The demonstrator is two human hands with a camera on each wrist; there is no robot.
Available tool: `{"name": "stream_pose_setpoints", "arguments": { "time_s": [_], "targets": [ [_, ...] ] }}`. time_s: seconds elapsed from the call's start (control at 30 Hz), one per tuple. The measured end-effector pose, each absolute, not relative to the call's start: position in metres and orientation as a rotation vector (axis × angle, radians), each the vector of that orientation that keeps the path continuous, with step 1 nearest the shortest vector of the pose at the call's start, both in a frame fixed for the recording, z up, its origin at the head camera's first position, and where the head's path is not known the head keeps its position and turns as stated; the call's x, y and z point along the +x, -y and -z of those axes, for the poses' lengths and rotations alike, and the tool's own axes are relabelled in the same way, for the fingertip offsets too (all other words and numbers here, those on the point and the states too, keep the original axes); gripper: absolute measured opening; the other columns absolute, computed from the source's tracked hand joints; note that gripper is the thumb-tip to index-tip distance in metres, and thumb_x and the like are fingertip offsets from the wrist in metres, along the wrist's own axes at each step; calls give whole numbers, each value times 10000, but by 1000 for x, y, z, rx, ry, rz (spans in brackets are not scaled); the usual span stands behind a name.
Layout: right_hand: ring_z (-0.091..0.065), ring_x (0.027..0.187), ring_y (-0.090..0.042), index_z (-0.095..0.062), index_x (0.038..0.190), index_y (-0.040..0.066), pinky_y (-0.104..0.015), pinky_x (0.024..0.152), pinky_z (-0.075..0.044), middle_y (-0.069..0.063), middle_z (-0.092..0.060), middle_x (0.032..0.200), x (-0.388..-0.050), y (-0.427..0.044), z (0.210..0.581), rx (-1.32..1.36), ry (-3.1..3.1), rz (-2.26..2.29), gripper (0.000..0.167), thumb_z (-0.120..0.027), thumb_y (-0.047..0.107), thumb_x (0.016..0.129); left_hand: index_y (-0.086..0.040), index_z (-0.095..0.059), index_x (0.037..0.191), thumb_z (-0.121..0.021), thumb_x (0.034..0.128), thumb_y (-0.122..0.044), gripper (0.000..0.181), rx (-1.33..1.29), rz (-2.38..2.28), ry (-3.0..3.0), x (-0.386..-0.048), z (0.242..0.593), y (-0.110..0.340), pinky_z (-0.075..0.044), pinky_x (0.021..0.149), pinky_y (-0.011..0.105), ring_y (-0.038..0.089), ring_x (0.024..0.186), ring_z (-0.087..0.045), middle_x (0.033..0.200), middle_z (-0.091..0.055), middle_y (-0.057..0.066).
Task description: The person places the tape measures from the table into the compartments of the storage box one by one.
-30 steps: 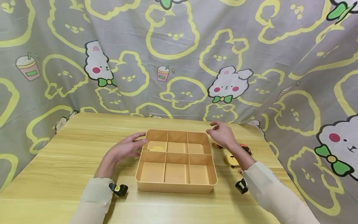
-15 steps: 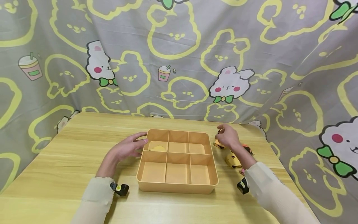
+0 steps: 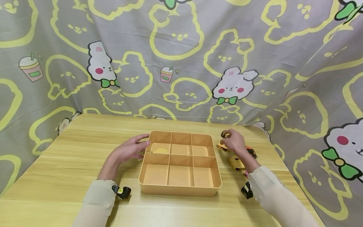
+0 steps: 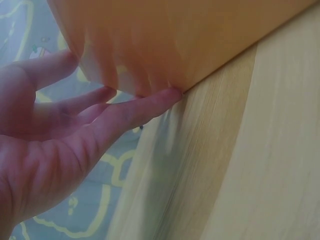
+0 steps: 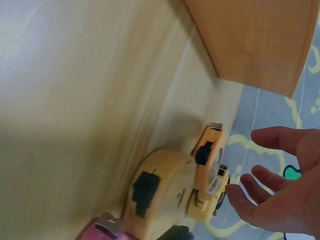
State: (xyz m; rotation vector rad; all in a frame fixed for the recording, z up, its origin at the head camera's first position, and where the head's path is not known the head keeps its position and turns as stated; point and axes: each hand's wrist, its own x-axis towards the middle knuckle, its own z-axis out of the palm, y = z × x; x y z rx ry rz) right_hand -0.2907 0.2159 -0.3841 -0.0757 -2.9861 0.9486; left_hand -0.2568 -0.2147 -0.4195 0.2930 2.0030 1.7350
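Note:
My left hand [image 3: 131,148] rests its fingertips against the left wall of the tan six-compartment box [image 3: 181,190]; in the left wrist view the fingers are fairly straight and touch the wall. My right hand [image 3: 234,142] is over the tape measures right of the box, thumb apart from fingers, holding nothing. In the right wrist view a yellow tape measure [image 5: 202,202] sits by its fingertips; whether they touch I cannot tell. Beside it stand an orange tape measure [image 5: 205,155], a larger round yellow one [image 5: 167,192] and a pink one [image 5: 102,230]. All carry dark patches or metal hooks.
A yellow object [image 3: 160,150] lies in the box's back-left compartment. An orange and black item [image 3: 250,152] is partly hidden by my right forearm. The wooden table [image 3: 71,170] meets a patterned grey curtain [image 3: 181,94] at the back.
My right hand has moved right and slightly nearer, from beside the box's back-right corner to over the tape measures. A dark-marked one now shows by its fingertips. The left hand has stayed on the box.

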Motion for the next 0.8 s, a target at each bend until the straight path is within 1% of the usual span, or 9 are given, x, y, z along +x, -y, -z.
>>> {"name": "stream_pose_setpoints", "arguments": {
  "time_s": [0.17, 0.37, 0.6, 0.8],
  "targets": [
    [-586, 1170, -484, -539, 1397, -49, -568, 955, -511, -320, -621, 1307, -292, -221, 392, -87, 2999, -943, 597, -699, 147, 856, -52, -86, 1627, -503, 1076, -324, 743, 295, -1728, -2012, -257, 419, 215, -453, 1093, 616, 508, 1490, -256, 1600, -266, 339],
    [-552, 1232, -497, -528, 1399, -66, -589, 1030, -476, -321, -575, 1377, -292, -224, 400, -93, 2997, -965, 625, -721, 168, 853, -57, -95, 1627, -498, 1076, -342, 740, 284, -1720, -2021, -256, 420, 214, -459, 1090, 610, 503, 1487, -268, 1601, -276, 330],
    [-530, 1249, -503, -527, 1404, -59, -596, 1030, -470, -315, -564, 1396, -292, -228, 407, -104, 3005, -976, 613, -728, 172, 873, -66, -108, 1627, -495, 1078, -329, 721, 270, -1729, -2023, -257, 421, 215, -455, 1091, 615, 499, 1488, -270, 1601, -283, 323],
    [-527, 1244, -501, -525, 1429, -33, -600, 1027, -463, -304, -567, 1400, -291, -230, 409, -113, 3028, -968, 649, -732, 188, 855, -52, -97, 1627, -504, 1075, -330, 740, 292, -1728, -2027, -256, 420, 215, -443, 1095, 628, 511, 1490, -253, 1603, -262, 336]
  ]
}}
